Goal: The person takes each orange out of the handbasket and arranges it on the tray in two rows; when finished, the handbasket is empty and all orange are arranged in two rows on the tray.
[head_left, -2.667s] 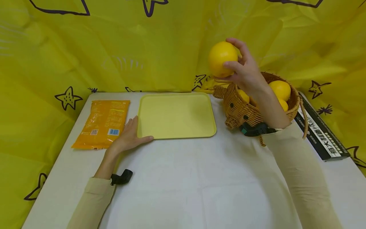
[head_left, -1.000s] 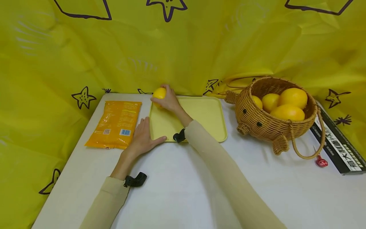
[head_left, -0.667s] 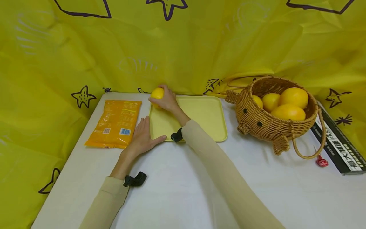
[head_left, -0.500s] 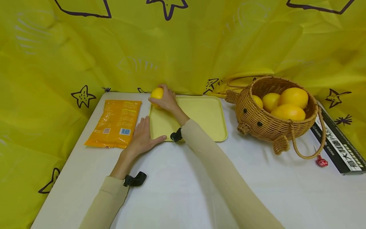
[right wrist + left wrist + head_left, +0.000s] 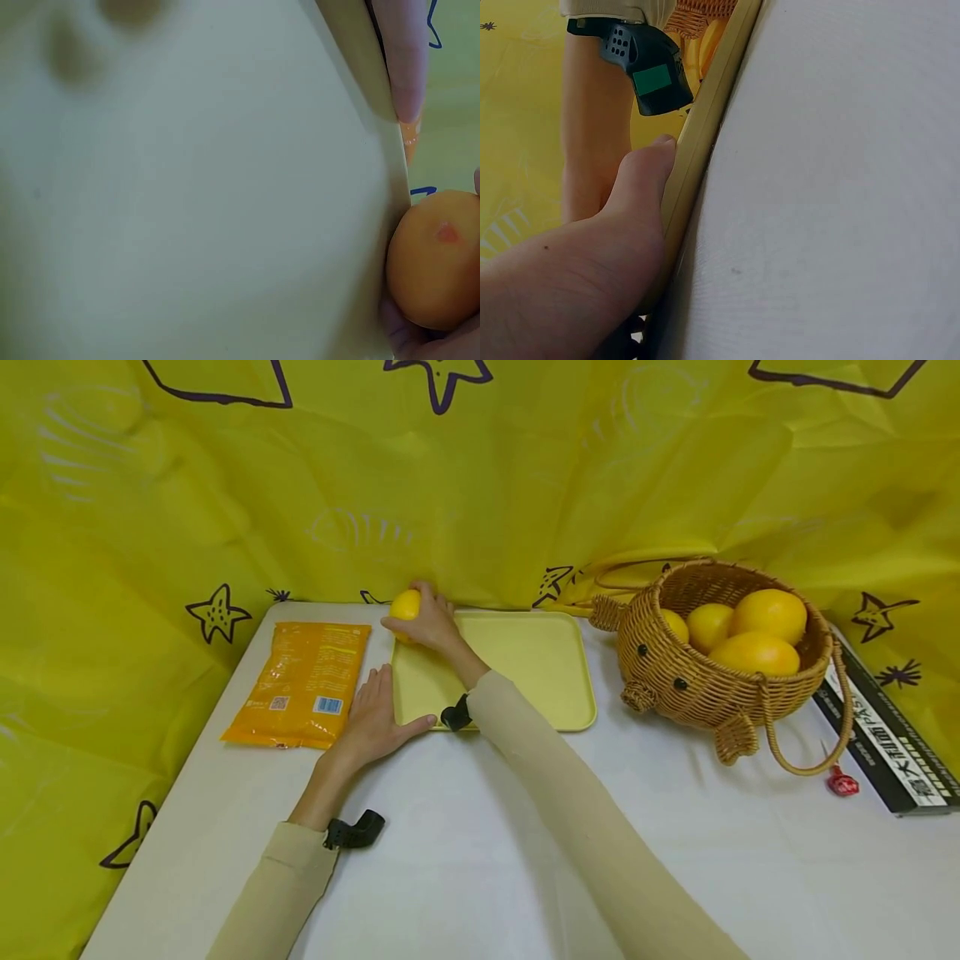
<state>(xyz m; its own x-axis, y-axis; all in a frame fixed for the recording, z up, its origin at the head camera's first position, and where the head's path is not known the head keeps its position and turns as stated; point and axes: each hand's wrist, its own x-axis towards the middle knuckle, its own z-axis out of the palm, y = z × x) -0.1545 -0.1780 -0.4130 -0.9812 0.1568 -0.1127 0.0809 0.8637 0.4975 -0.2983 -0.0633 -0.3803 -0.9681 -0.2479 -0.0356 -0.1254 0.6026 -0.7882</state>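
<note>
At the back left corner of the pale yellow tray point(image 5: 517, 668), my right hand point(image 5: 435, 622) grips a round yellow-orange fruit point(image 5: 405, 605) from the right. In the right wrist view the fruit point(image 5: 435, 262) sits right at the tray's edge, a small red mark on its skin. My left hand point(image 5: 369, 718) lies along the tray's near left corner, fingers extended up the left side and thumb spread along the front edge. The left wrist view has that thumb point(image 5: 641, 169) against the tray rim point(image 5: 705, 112).
An orange packet point(image 5: 300, 685) lies left of the tray, beside my left fingers. On the right stands a wicker animal-faced basket point(image 5: 705, 693) holding several similar fruits point(image 5: 753, 653). Beyond it are a long black-and-white box point(image 5: 892, 735) and a red-wrapped lollipop point(image 5: 842, 782).
The fruit has gone from above the basket to the tray's back left corner in my right hand, lately shifting slightly further left. My left hand stays on the tray's edge.
</note>
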